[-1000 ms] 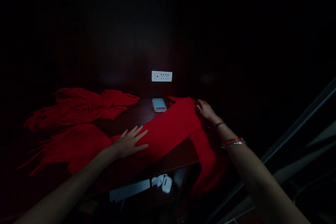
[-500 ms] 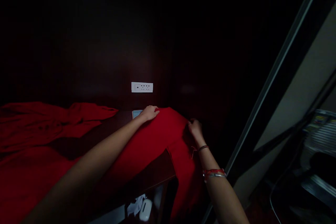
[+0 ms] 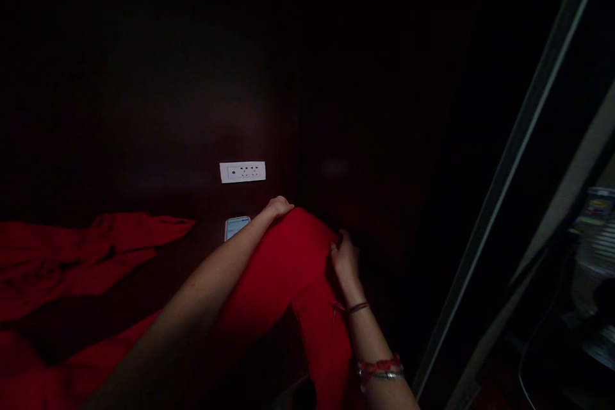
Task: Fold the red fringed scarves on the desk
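Since the earlier head-camera frames, the left hand (image 3: pixel 279 206) has moved from lying flat on the red cloth (image 3: pixel 298 250) to its far edge, so the cloth now looks held at two places. There its grip pinches the edge; the right hand (image 3: pixel 346 261), partly shadowed, pinches the right-hand edge. The cloth crosses the counter (image 3: pixel 205 232) near a phone (image 3: pixel 235 225), one part hanging down.
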The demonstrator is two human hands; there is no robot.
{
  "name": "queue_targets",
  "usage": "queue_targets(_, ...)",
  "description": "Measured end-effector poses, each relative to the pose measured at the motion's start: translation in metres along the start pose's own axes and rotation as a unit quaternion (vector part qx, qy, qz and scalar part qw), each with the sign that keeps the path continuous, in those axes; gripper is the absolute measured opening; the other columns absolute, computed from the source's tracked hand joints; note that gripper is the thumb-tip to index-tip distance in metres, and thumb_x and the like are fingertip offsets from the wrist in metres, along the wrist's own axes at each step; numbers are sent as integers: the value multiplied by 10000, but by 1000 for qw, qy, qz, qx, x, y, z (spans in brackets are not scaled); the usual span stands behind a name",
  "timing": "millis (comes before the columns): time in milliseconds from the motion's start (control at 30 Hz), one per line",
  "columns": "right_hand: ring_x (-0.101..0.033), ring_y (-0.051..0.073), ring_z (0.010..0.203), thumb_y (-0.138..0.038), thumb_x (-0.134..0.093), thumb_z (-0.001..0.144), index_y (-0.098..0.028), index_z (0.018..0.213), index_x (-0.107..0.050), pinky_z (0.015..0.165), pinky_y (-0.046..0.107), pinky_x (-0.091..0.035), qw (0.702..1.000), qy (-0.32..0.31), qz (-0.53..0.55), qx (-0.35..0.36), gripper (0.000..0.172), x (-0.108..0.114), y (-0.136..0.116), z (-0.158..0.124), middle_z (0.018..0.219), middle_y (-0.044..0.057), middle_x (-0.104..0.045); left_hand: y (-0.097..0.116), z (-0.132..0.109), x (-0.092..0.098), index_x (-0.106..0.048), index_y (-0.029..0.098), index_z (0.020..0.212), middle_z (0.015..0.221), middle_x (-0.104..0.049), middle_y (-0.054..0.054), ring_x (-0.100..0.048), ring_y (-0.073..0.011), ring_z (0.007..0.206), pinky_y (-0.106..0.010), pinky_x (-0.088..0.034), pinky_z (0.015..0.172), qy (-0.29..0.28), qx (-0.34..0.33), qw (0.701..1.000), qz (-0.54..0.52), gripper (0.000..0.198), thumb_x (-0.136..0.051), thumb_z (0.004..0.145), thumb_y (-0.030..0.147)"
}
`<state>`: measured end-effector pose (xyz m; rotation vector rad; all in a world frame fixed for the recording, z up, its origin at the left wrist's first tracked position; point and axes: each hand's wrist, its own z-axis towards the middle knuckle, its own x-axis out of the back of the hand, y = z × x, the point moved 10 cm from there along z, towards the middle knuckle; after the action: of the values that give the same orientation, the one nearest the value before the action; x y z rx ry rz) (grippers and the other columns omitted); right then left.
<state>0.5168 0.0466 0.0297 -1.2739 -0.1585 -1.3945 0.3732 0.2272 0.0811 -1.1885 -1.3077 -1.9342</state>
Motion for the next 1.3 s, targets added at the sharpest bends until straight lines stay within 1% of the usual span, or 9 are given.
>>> queue_targets(233,-561,167,776,-173,-313,740,-131,1085,-472,626,234,-417,996,51,75,19,382,12,-3,3,903,93,-602,-4,6,2,-590,166,895,846,-613,-37,-555,-140,757,-182,-406,615,18,4,998,-56,286,-605,615,224)
queue_targets(400,-537,160,819,-167,-255,775,-150,964,-560,704,249,-396,993,95,45,57,359,25,-11,3,926,94,-590,6,15,8,-582,170,921,804,-617,-25,-554,-113,703,-172,-408,603,32,-1,994,-106,284,-588,642,220)
queue_targets(500,-533,159,812,-154,-235,786,-155,960,-567,671,236,-392,992,107,-4,61,376,30,-14,2,928,103,-579,13,21,7,-572,159,943,806,-619,-31,-554,-102,684,-167,-410,583,40,3,991,-125,280,-560,667,205)
queue_targets(700,-549,164,661,-106,-232,761,-196,915,-581,519,241,-363,992,42,-117,37,391,12,-10,1,805,81,-589,17,26,-13,-591,128,905,865,-616,-64,-565,-134,748,-173,-413,597,37,11,992,-120,267,-562,640,151)
queue_targets(833,-553,172,638,-83,-237,750,-186,825,-599,470,245,-338,986,0,-168,16,383,-1,-5,-2,820,106,-574,16,25,-23,-606,110,857,883,-612,-95,-561,-181,807,-210,-418,668,24,1,996,-83,243,-567,619,131)
queue_targets(967,-544,173,659,-175,-252,783,-179,925,-565,516,263,-372,986,29,-163,31,344,5,-16,-5,919,128,-528,28,10,-16,-511,150,1048,1093,-513,-95,-460,-192,1005,-261,-349,838,59,-59,995,-51,349,-493,701,184)
queue_targets(1067,-492,197,875,-248,-229,811,-175,1082,-479,722,300,-374,979,85,-127,136,376,14,-45,-11,1037,134,-485,56,-20,-14,-408,205,1151,1243,-372,-41,-309,-158,1140,-290,-230,944,93,-211,973,3,366,-360,793,258)
queue_targets(1167,-317,226,1107,-374,-246,810,-130,1187,-376,898,361,-246,968,71,-98,220,467,3,-63,-19,1201,134,-382,68,-53,-35,-374,200,1179,1293,-297,-38,-215,-170,1189,-376,-174,963,57,-335,935,103,377,-247,833,279)
queue_targets(1300,-154,258,1196,-514,-271,765,-76,1248,-270,944,422,-118,971,-13,-111,210,652,-27,-52,-20,1297,158,-245,47,-66,-48,-251,222,1250,1335,-198,-25,-133,-178,1216,-435,-143,958,39,-323,933,156,414,-185,847,292)
